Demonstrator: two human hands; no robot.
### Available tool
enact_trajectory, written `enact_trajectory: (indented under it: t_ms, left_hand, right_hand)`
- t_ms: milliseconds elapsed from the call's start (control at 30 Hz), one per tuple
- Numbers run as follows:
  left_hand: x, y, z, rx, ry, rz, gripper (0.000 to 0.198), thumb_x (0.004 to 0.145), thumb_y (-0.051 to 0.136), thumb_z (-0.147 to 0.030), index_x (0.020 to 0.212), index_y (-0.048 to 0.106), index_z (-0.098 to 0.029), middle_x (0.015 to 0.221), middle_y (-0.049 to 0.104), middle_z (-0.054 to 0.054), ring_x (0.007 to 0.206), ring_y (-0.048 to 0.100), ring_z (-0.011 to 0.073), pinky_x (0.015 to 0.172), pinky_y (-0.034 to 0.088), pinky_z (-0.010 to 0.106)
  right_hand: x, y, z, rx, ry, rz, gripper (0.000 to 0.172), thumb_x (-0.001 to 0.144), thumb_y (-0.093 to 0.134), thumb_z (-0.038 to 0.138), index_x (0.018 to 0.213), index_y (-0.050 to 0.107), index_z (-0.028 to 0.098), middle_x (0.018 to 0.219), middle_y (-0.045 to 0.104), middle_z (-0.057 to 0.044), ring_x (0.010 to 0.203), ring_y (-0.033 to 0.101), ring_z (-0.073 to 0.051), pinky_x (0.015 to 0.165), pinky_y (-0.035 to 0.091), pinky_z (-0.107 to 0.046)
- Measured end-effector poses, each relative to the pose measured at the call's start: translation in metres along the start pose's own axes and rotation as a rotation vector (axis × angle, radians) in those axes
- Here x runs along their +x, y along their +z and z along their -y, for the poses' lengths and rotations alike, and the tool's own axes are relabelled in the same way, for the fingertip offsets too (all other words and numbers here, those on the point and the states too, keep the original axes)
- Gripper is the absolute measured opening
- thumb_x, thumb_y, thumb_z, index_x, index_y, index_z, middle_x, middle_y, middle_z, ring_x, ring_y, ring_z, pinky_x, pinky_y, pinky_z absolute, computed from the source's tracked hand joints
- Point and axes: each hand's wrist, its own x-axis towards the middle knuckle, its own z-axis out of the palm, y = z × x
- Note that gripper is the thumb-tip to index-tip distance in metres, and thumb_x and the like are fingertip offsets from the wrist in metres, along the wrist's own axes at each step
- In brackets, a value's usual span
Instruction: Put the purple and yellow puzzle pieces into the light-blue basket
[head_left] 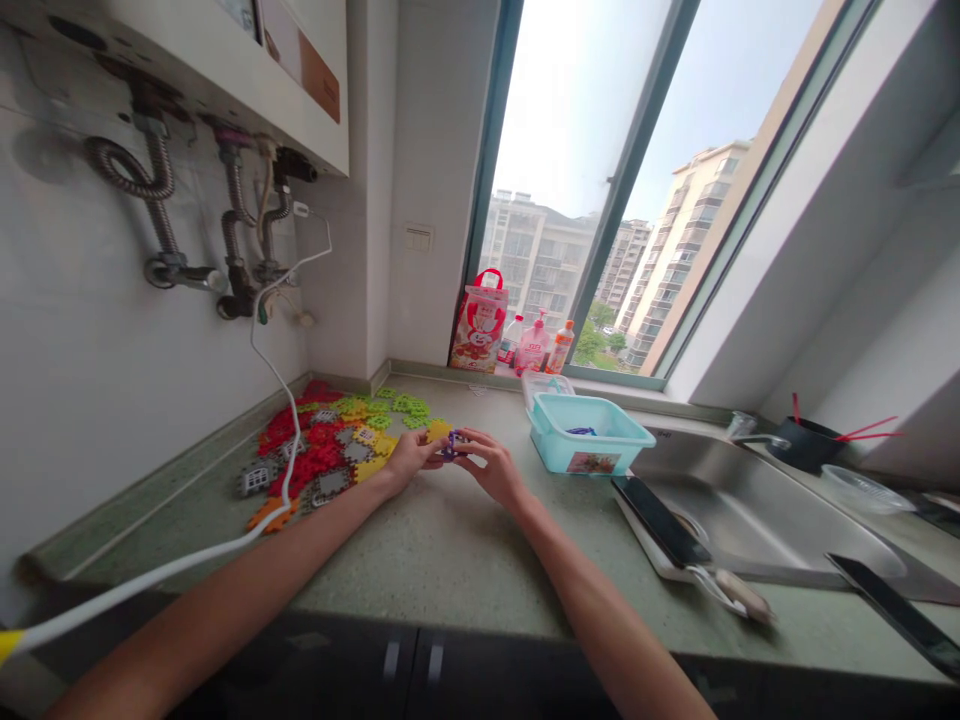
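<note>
Above the countertop, my left hand (411, 457) and my right hand (486, 464) meet, both closed on a small purple plastic puzzle piece (451, 446). Fingers cover much of that piece. Just left of my left hand spreads a pile of interlocking puzzle pieces in red (322, 447), green (409, 404), yellow (367, 468), grey and orange. A yellow piece (439, 428) shows right behind my fingertips. To the right of my right hand stands an open light-blue plastic box (555, 458) with some purple pieces (581, 432) inside.
A white cable (277, 375) crosses over the pile and the left front. A clear lid (546, 388) lies behind the box. The sink (750, 500) is at right, with a black phone-like slab (660, 518) by its edge. Bottles (532, 348) and a red bag (480, 328) stand on the sill.
</note>
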Motion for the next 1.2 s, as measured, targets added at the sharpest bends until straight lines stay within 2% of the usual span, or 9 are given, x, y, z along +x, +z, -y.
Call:
enact_trajectory:
  t_ms: [200,333,567,700,800,867,967,1100,1200]
  left_hand:
    - [0.001,-0.001,0.0,-0.043,-0.011,0.017,0.063,0.067,0.092,-0.06,0.109,0.072,-0.017,0.103,0.08,0.012,0.089,0.079,0.027,0.074,0.063,0.033]
    - [0.0,-0.001,0.0,-0.075,-0.021,0.016,0.065,0.066,0.093,-0.059,0.109,0.071,-0.016,0.103,0.08,0.012,0.084,0.079,0.0262,0.073,0.063,0.033]
    - [-0.001,-0.002,0.0,-0.078,-0.004,0.035,0.069,0.064,0.092,-0.064,0.107,0.071,-0.015,0.107,0.079,0.013,0.083,0.079,0.0257,0.07,0.063,0.032]
    - [-0.003,-0.002,-0.003,-0.082,-0.006,0.086,0.072,0.062,0.091,-0.067,0.107,0.071,-0.015,0.108,0.079,0.013,0.084,0.079,0.0272,0.067,0.062,0.03]
    - [-0.006,-0.002,-0.006,-0.107,-0.016,0.107,0.069,0.068,0.088,-0.067,0.108,0.069,-0.015,0.112,0.078,0.014,0.089,0.08,0.0287,0.071,0.062,0.031]
    - [-0.007,-0.001,-0.008,-0.117,-0.028,0.105,0.065,0.072,0.087,-0.066,0.109,0.068,-0.015,0.114,0.078,0.016,0.092,0.08,0.0291,0.073,0.062,0.031]
    - [-0.008,0.0,-0.009,-0.087,-0.05,0.093,0.057,0.078,0.084,-0.061,0.107,0.066,-0.015,0.115,0.078,0.018,0.092,0.08,0.0291,0.073,0.062,0.031]
    - [-0.01,0.002,-0.012,-0.043,-0.072,0.108,0.048,0.087,0.075,-0.057,0.108,0.065,-0.015,0.113,0.078,0.019,0.089,0.08,0.0288,0.072,0.062,0.033]
    - [-0.012,0.004,-0.013,-0.031,-0.077,0.129,0.046,0.091,0.068,-0.055,0.112,0.065,-0.014,0.11,0.079,0.019,0.085,0.08,0.0282,0.069,0.062,0.032]
  right_hand:
    - [-0.002,0.001,-0.003,-0.066,-0.075,0.039,0.027,0.094,0.068,0.018,0.116,0.078,0.03,0.14,0.068,-0.007,0.14,0.055,-0.024,0.116,0.048,-0.047]
    - [-0.003,0.001,-0.001,-0.047,-0.087,0.032,0.026,0.096,0.067,0.021,0.119,0.076,0.028,0.132,0.07,-0.008,0.133,0.06,-0.023,0.115,0.048,-0.043]
    - [-0.004,0.002,0.0,-0.081,-0.037,0.043,0.023,0.094,0.071,0.023,0.116,0.076,0.028,0.146,0.061,-0.01,0.129,0.063,-0.024,0.111,0.051,-0.041]
    - [-0.004,0.003,0.002,-0.116,-0.064,0.061,0.017,0.094,0.072,0.023,0.111,0.076,0.026,0.14,0.065,-0.009,0.127,0.063,-0.024,0.111,0.05,-0.04]
    - [0.0,-0.001,0.003,-0.178,-0.095,0.047,0.02,0.095,0.07,0.025,0.114,0.074,0.026,0.134,0.069,-0.009,0.119,0.066,-0.022,0.106,0.053,-0.038]
    - [0.005,-0.013,0.001,-0.264,-0.139,0.004,0.024,0.095,0.07,0.026,0.119,0.072,0.026,0.132,0.07,-0.009,0.117,0.066,-0.023,0.104,0.053,-0.039]
    - [0.01,-0.048,-0.01,-0.444,-0.137,-0.191,0.029,0.096,0.068,0.03,0.124,0.07,0.025,0.132,0.071,-0.01,0.116,0.066,-0.025,0.105,0.052,-0.042]
    - [0.0,-0.115,-0.033,-0.7,0.022,-0.511,0.032,0.099,0.063,0.04,0.123,0.07,0.02,0.128,0.072,-0.014,0.117,0.064,-0.029,0.103,0.048,-0.045]
    - [-0.016,-0.157,-0.05,-0.824,0.157,-0.631,0.04,0.101,0.057,0.048,0.124,0.069,0.017,0.128,0.071,-0.016,0.117,0.063,-0.031,0.103,0.046,-0.046]
